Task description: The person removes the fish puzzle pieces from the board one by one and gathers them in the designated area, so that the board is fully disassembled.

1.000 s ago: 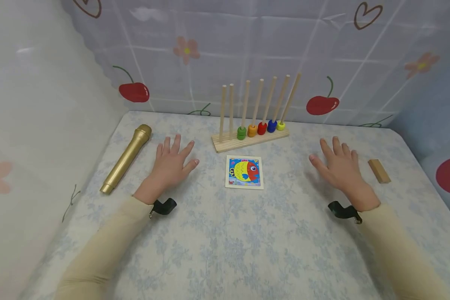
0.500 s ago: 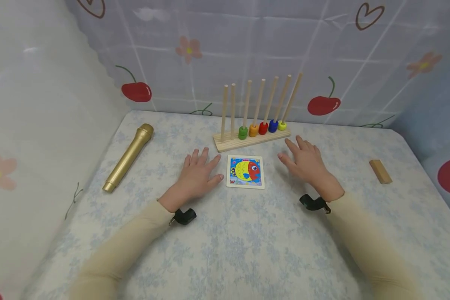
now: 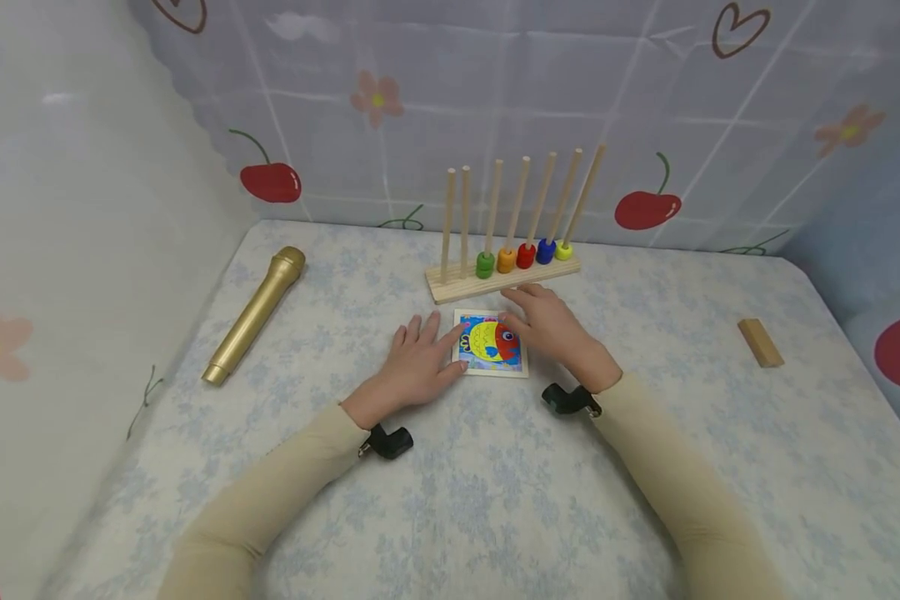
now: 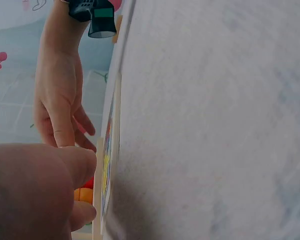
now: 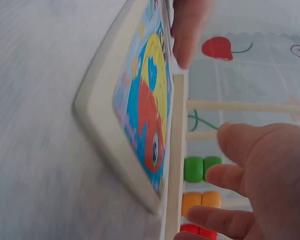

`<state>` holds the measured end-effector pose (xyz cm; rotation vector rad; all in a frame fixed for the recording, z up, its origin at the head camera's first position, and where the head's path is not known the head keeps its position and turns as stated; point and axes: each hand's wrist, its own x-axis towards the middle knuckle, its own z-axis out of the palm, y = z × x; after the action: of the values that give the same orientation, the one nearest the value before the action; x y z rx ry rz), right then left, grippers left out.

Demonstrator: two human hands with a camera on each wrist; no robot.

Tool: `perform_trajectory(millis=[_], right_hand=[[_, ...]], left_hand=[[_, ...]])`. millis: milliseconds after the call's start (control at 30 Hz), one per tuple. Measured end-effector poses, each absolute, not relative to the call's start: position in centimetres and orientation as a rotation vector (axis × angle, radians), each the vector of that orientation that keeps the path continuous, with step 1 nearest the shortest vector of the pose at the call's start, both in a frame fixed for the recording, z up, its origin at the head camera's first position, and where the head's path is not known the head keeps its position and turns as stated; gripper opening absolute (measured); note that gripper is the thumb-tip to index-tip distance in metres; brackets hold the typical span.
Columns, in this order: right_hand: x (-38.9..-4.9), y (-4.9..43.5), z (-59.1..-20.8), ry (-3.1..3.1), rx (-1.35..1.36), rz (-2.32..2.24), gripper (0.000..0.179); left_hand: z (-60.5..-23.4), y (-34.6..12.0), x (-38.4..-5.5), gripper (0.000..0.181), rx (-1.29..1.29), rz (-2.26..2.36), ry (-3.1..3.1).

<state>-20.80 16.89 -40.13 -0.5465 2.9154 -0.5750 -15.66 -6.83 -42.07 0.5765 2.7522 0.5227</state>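
Note:
A square fish picture puzzle (image 3: 487,343) with a pale frame lies flat on the table, between my two hands. My left hand (image 3: 414,367) reaches over its left edge, fingers spread, with thumb and index overlapping the frame in the head view. From the right comes my right hand (image 3: 553,327), its fingers extended over the puzzle's upper right corner. In the right wrist view the puzzle (image 5: 145,105) sits close below my right hand (image 5: 260,175), which holds nothing. The left wrist view shows the puzzle's thin edge (image 4: 115,115) beside my left hand (image 4: 45,190).
Behind the puzzle stands a wooden peg rack (image 3: 457,287) with coloured beads on several upright pegs. A gold microphone (image 3: 255,317) lies at the left and a small wooden block (image 3: 761,342) at the right. A patterned curtain (image 3: 495,92) closes off the back.
Both hands have moved inward from the sides to the puzzle, the left one rightward and the right one leftward. The puzzle, rack, microphone and block stay in place.

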Motion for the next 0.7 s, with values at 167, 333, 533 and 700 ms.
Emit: perform_trajectory(millis=[167, 333, 533, 700], right_hand=[[-21.0, 15.4, -40.3, 2.923, -0.62, -0.623, 0.048], [-21.2, 14.4, -40.7, 2.932, -0.652, -0.621, 0.04], [-21.9, 13.5, -41.4, 2.866, -0.638, -0.651, 0.035], [-22.5, 12.9, -41.4, 2.822, -0.647, -0.633, 0.032]], left_hand=[[-42.8, -7.1, -15.7, 0.066, 0.567, 0.563, 2.753], [-43.6, -7.1, -15.9, 0.065, 0.582, 0.594, 2.788], [-44.4, -7.2, -15.8, 0.064, 0.613, 0.609, 2.841], [-44.6, -7.3, -15.7, 0.063, 0.633, 0.627, 2.869]])
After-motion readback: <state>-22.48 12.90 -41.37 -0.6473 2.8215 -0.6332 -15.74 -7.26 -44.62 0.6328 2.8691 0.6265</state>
